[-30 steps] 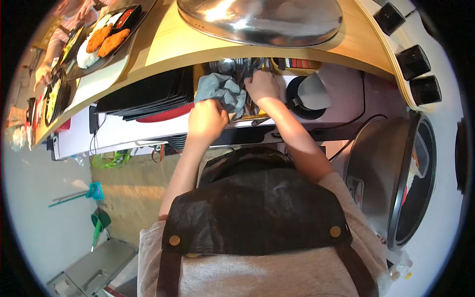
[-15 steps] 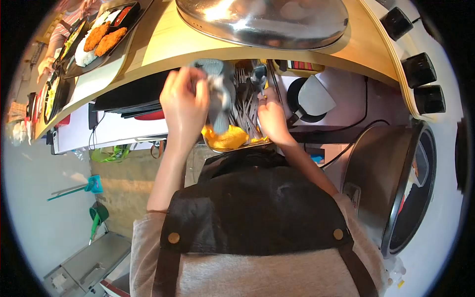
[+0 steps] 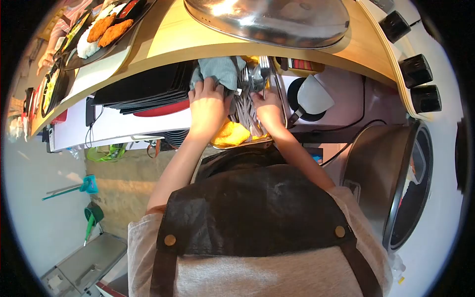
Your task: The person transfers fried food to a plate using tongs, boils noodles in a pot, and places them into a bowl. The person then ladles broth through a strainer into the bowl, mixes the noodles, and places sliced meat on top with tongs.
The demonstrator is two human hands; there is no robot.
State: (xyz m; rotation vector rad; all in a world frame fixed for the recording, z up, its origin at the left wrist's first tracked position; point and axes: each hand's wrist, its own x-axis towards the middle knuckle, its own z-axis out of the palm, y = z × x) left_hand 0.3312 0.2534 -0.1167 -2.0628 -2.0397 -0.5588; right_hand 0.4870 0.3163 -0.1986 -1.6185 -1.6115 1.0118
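My left hand has its fingers closed over a grey-blue cloth at the left side of a metal tray. My right hand grips a fork, tines up, at the tray's right side. A spoon stands against the fork; whether it is also in the grip I cannot tell. Between my hands, several pieces of metal cutlery lie lengthwise in the tray. A yellow cloth covers the tray's near left corner.
Black plates are stacked on the shelf to the left. A large metal lid rests on the wooden counter above. Plated food and another person's hand are at upper left. A metal bin stands at right.
My left hand has moved down and right with the grey-blue cloth, which now lies at the tray's left. My right hand stays nearby, with a fork now upright beside the spoon.
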